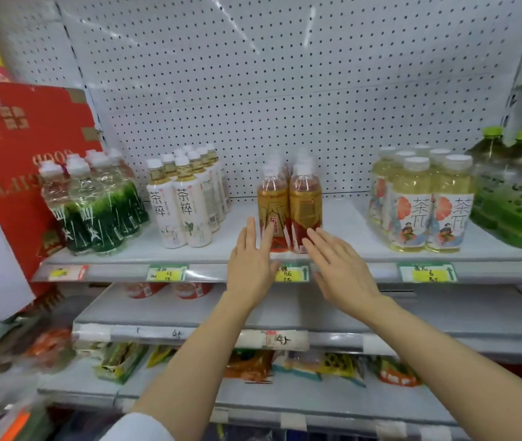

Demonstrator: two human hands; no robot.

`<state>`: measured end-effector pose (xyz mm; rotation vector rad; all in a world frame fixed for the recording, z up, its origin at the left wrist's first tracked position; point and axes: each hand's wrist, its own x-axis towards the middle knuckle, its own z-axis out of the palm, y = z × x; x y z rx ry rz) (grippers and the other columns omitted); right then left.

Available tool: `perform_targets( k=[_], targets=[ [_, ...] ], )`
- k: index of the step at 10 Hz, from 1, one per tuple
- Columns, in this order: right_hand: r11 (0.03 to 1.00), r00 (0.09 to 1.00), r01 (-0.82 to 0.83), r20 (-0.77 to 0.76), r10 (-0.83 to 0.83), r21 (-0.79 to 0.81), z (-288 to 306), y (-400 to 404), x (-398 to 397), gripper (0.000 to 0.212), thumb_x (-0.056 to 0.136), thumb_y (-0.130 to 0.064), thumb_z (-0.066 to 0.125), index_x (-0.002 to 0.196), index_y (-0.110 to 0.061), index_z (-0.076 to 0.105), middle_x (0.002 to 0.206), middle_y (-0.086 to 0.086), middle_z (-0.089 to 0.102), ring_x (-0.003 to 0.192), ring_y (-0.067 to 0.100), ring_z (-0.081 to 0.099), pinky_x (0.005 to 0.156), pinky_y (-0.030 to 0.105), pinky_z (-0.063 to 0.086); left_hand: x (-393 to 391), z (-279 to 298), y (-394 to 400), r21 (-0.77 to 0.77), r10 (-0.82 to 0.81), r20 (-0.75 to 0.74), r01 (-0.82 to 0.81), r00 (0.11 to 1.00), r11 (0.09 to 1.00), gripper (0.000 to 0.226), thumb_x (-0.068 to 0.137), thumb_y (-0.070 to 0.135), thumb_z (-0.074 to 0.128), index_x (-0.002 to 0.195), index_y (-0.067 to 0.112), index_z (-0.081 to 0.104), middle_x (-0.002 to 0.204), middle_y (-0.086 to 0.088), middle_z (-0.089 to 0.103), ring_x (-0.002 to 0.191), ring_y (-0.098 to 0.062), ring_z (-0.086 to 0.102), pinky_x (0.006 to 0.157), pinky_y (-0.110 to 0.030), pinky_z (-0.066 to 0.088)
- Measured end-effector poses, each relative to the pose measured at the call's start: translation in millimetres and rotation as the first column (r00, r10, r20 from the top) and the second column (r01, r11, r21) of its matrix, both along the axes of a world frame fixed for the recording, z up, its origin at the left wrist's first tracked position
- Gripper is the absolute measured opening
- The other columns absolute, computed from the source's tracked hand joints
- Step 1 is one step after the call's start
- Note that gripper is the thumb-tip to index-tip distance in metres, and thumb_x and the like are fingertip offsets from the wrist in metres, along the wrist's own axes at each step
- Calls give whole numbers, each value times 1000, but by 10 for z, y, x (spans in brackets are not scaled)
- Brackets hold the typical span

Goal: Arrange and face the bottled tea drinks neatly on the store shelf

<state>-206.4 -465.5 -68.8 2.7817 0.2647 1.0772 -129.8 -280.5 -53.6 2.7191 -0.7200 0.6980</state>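
Left hand [251,263] flat, fingers straight and together, fingertips against the lower front of the left red-and-gold tea bottle [273,209]. Right hand [339,268] likewise flat and gripping nothing, fingertips at the base of the right red-and-gold bottle [306,207]. Both bottles upright, touching side by side, heading two short rows at the front of the white shelf [243,254]. Left of these, white-labelled tea bottles [179,203], then green-labelled bottles [94,205] beside a red box [21,148]. To the right, well apart, pale yellow tea bottles [425,205] and large green bottles [517,189].
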Motion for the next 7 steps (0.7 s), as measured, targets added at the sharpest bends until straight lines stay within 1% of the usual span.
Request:
perform_targets(
  k=[1, 2, 3, 4, 5, 6, 7],
  targets=[
    [997, 997, 73, -38, -73, -19, -60, 109, 132, 74, 76, -18, 75, 143, -3, 47, 151, 17, 44, 141, 32, 41, 112, 50, 39, 161, -33, 2, -8, -106, -79, 106, 991, 994, 86, 98, 44, 52, 158, 31, -7, 163, -16, -18, 152, -33, 7, 115, -47, 35],
    [989, 989, 148, -19, -148, 4, -133, 147, 218, 66, 86, -25, 66, 144, -1, 45, 153, 16, 41, 143, 30, 38, 116, 48, 33, 284, -124, -53, 15, -185, -94, 187, 978, 982, 88, 97, 48, 51, 157, 29, -10, 162, -21, -19, 153, -34, 5, 115, -49, 35],
    [981, 980, 194, -43, -194, -3, -180, 156, 261, 62, 95, -38, 38, 146, -3, 43, 155, 14, 37, 145, 27, 35, 118, 44, 30, 341, -183, -96, 27, -195, -65, 197, 979, 980, 85, 97, 52, 49, 158, 29, -5, 161, -24, -21, 152, -38, 7, 114, -49, 35],
    [975, 973, 223, -65, -222, 3, -190, 190, 247, 63, 96, -40, 34, 148, -4, 39, 156, 13, 35, 146, 27, 33, 117, 46, 33, 345, -251, -64, 64, -196, -84, 202, 977, 977, 82, 97, 55, 45, 157, 32, -6, 161, -22, -21, 151, -38, 10, 115, -49, 34],
    [969, 969, 240, -79, -235, 55, -134, 240, 141, 60, 91, -31, 60, 143, -2, 48, 149, 16, 47, 139, 31, 45, 113, 48, 37, 320, -184, 52, 74, -204, -30, 206, 978, 976, 77, 99, 53, 42, 158, 31, -2, 165, -15, -9, 153, -33, 8, 121, -46, 23],
    [958, 972, 228, -91, -214, 173, -138, 232, -114, 49, 85, -24, 71, 130, -6, 62, 121, 13, 69, 109, 31, 66, 93, 42, 53, 29, -465, 398, -57, -205, 20, 206, 979, 977, 68, 100, 41, 48, 158, 23, 16, 165, -6, 13, 151, -26, 18, 122, -37, 17],
    [861, 970, 245, -109, -219, 446, -157, 171, -600, 21, 86, -25, 71, 107, -19, 73, 77, -1, 74, 66, 21, 69, 59, 35, 57, -539, -845, 924, -209, -221, -229, 174, 948, 962, 61, 100, 35, 48, 152, 35, 15, 161, 3, 25, 146, -13, 28, 118, -26, 23]
  ],
)
